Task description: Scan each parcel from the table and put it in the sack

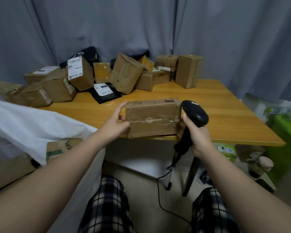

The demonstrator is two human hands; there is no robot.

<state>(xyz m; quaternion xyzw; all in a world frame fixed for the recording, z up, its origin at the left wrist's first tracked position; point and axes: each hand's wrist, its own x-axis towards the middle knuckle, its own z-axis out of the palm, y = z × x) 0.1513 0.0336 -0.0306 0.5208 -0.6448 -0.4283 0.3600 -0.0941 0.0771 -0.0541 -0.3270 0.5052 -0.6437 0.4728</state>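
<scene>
— Where's the parcel (152,117)?
— At the table (225,111)'s near edge, left hand (115,122) gripping its end; right hand (198,137) grips the scanner (194,113) beside it.
— Labels?
— Its sticker (169,100) is too blurred to read. The sack (23,121), seemingly white cloth, lies left.

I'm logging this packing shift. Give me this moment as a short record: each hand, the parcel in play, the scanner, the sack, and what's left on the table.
left hand: holds the left end of the taped parcel
right hand: holds the scanner by its handle
taped parcel: brown cardboard, at the near edge of the table
scanner: black, corded, head beside the parcel's right end
sack: white, left of the table
pile: many more parcels at the table's back
</scene>
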